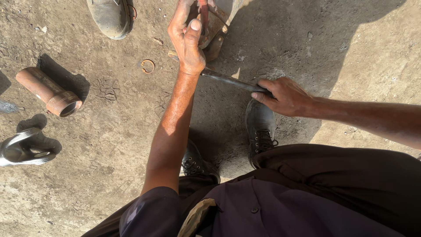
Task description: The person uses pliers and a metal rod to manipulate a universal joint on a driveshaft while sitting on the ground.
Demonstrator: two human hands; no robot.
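**Two hands on a bar and a rusty part, over bare ground**

We see our left hand (187, 37) clenched around a rusty metal part (211, 27) near the top edge of the ground (109, 145), thumb up, with a thin reddish piece (204, 12) pinched against it. Our right hand (285, 95) grips the near end of a dark steel bar (228, 80), which runs from that fist up under the left wrist toward the part. Both hands are closed firmly on what they hold; whether the bar's far tip actually touches the part is hidden by the wrist.

Our two boots (259, 125) stand just below the bar. Another person's boot (110, 16) sits at the top edge, near the part. A small ring (148, 66) lies on the dirt left of our forearm. Toward the left edge rest a rusty pipe section (49, 91) and, below it, a grey forged yoke (27, 148), well apart from the hands.

We judge the risk to lie in the crossing: if the bar slips off the part, it could strike the left wrist or thumb, and the loose dirt offers poor footing
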